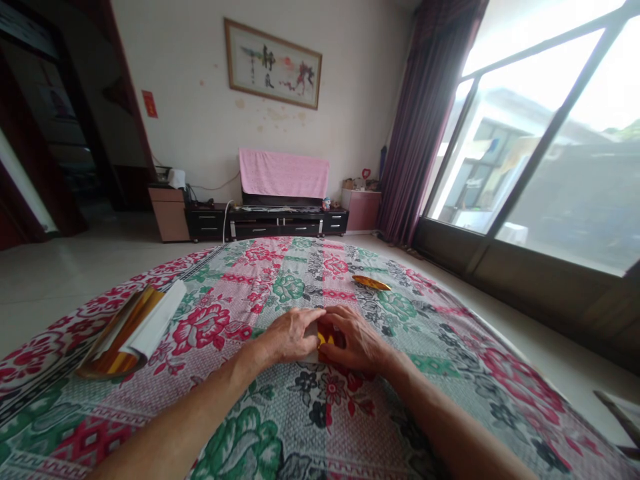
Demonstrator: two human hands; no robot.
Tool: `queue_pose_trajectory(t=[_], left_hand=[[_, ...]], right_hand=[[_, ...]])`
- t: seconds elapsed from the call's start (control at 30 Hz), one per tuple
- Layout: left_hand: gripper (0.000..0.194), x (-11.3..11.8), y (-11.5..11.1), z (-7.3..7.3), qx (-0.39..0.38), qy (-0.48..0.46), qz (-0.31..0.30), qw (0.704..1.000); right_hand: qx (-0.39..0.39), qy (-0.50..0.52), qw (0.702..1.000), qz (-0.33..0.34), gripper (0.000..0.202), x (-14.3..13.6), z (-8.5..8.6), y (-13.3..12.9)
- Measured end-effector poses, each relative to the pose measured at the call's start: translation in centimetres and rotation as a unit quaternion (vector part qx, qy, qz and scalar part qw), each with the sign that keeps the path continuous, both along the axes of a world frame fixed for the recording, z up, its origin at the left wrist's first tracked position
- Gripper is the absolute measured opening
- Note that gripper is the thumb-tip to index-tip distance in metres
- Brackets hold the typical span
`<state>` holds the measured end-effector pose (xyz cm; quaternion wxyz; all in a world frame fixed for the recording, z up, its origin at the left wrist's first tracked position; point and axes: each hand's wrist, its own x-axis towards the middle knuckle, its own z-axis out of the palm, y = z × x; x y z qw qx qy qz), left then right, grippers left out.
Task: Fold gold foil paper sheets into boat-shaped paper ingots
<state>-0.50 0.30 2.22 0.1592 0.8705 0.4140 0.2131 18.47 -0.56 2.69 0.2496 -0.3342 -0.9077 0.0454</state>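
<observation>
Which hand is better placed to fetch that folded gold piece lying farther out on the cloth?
Probably the right hand: the pointed, folded gold paper piece lies beyond it and slightly right. The left hand would have to cross over. Both now press a small gold-and-red paper.

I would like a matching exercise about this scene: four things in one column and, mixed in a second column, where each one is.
Things:
1. small gold and red paper piece
2. stack of gold sheets
3. folded gold boat shape
4. pink towel

Places:
A. draped over the screen by the far wall
B. on the floral cloth, at its left side
C. between the left hand and the right hand
D. on the cloth, beyond the hands, to the right

Pairs: 1-C, 2-B, 3-D, 4-A
</observation>
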Motion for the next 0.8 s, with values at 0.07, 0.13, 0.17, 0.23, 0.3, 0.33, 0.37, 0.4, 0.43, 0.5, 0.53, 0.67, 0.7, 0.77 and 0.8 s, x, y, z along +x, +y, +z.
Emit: queue_pose_trajectory(t=[0.07,0.13,0.17,0.23,0.3,0.33,0.37,0.4,0.43,0.5,0.53,0.67,0.7,0.77,0.8], left_hand=[[0.058,0.0,-0.1,0.1,0.005,-0.002,-0.002,1.000],[0.058,0.0,-0.2,0.2,0.006,0.000,0.002,1.000],[0.057,0.0,-0.2,0.2,0.006,0.003,0.004,1.000],[0.056,0.1,-0.3,0.3,0.007,0.008,0.008,1.000],[0.056,0.2,-0.4,0.3,0.012,0.014,0.006,1.000],[0.055,0.2,-0.3,0.3,0.016,0.017,0.005,1.000],[0.056,0.2,-0.3,0.2,0.020,0.019,0.004,1.000],[0.057,0.2,-0.3,0.2,0.023,0.021,0.006,0.999],[0.058,0.2,-0.3,0.1,0.026,0.023,0.009,0.999],[0.062,0.2,-0.4,0.1,0.026,0.025,0.015,0.999],[0.065,0.2,-0.4,0.1,0.024,0.024,0.017,0.999],[0.070,0.2,-1.0,0.4,0.022,0.028,0.020,0.999],[0.068,0.3,-1.1,0.5,0.026,0.032,0.019,0.999],[0.059,0.4,-1.4,0.7,0.039,0.040,0.013,0.998],[0.053,0.4,-1.5,0.8,0.047,0.045,0.009,0.998]], right_hand=[[-0.003,-0.005,1.000,0.004,0.016,0.1,0.2,-0.1],[-0.007,-0.009,1.000,0.007,0.016,0.1,0.4,-0.1],[-0.008,-0.010,1.000,0.007,0.017,0.1,0.4,-0.2],[-0.008,-0.010,1.000,0.005,0.019,0.2,0.5,-0.2],[-0.006,-0.010,1.000,0.004,0.022,0.2,0.5,-0.2],[-0.006,-0.010,1.000,0.004,0.024,0.2,0.5,-0.2],[-0.005,-0.010,1.000,0.004,0.025,0.2,0.5,-0.2],[-0.005,-0.010,1.000,0.004,0.027,0.2,0.5,-0.2],[-0.006,-0.010,1.000,0.004,0.028,0.2,0.5,-0.2],[-0.014,-0.011,1.000,0.004,0.033,0.3,0.5,-0.1],[-0.019,-0.010,1.000,0.006,0.036,0.3,0.5,0.0],[-0.026,0.006,1.000,0.010,0.056,1.0,0.0,0.5],[-0.024,0.008,1.000,0.004,0.059,1.2,-0.2,0.7],[-0.020,0.007,1.000,-0.008,0.061,1.4,-0.6,0.9],[-0.019,0.006,1.000,-0.012,0.060,1.5,-0.8,1.0]])
